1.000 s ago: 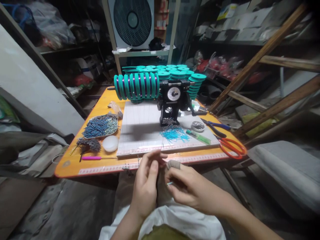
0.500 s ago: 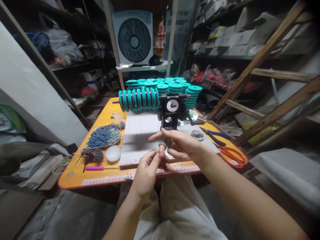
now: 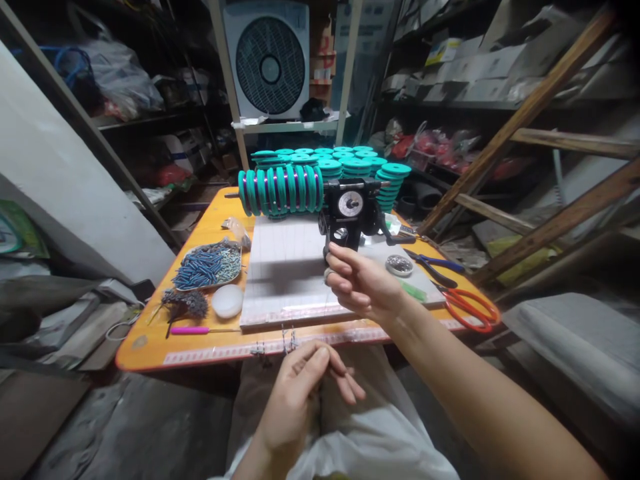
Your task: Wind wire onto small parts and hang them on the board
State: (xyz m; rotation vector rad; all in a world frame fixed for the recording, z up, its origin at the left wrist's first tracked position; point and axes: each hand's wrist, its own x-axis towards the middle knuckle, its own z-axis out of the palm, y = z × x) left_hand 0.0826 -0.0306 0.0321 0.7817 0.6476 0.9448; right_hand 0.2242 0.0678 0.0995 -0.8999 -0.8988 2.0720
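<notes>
My right hand (image 3: 361, 285) reaches forward over the white board (image 3: 287, 267), just in front of the black winding machine (image 3: 350, 210) with its round dial. Its fingers are curled, one finger wears a pale wrap, and its palm side is hidden. Beneath it lies a green pen-like tool (image 3: 414, 291). My left hand (image 3: 300, 390) is low over my lap in pale cloth, below the orange table's front edge (image 3: 200, 350). Its thumb and forefinger are pinched together and the other fingers fan out. Nothing shows in the pinch. A row of teal spools (image 3: 280, 190) sits on the machine's shaft.
Stacks of teal spools (image 3: 350, 163) stand behind the machine. On the left are a tray of blue beads (image 3: 207, 265), a white disc (image 3: 227, 301), a dark bead cluster (image 3: 185, 303) and a pink-handled needle (image 3: 193, 330). On the right lie a small tin (image 3: 399, 265), blue pliers (image 3: 435, 263) and orange scissors (image 3: 473, 310).
My hands have parted. The right hand moved forward to the machine's base and its fingers curled. The left hand dropped back toward my lap.
</notes>
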